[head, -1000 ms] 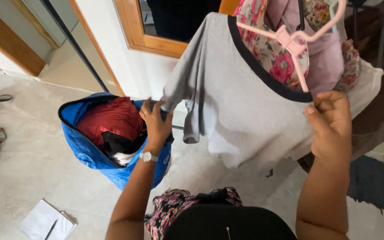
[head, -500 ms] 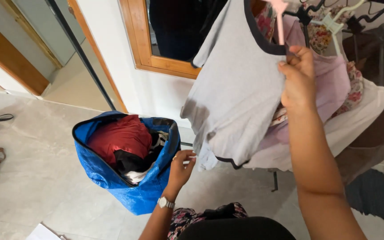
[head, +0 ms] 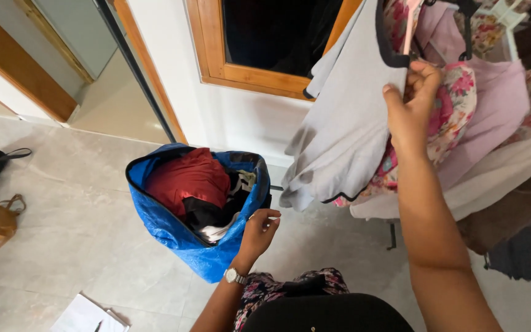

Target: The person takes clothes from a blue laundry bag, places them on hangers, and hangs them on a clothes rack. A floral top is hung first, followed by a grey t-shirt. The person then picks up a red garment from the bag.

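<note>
Grey floor tiles (head: 62, 246) under blue bag (head: 179, 240); right hand (head: 410, 110) pinches grey shirt (head: 345, 135), left hand (head: 258, 233) loosely curled

- Bright, even daylight fills the frame; the pale floor (head: 62, 233) at lower left reads clearly with no harsh glare.
- Shadows are soft: a faint one lies under the blue bag (head: 182, 237).
- The dark pane (head: 278, 34) at top centre is nearly black, without detail.
- Straight door lines at upper left lean, a wide-lens distortion.
- Focus is fairly sharp throughout; the upper right edge looks slightly soft.
</note>
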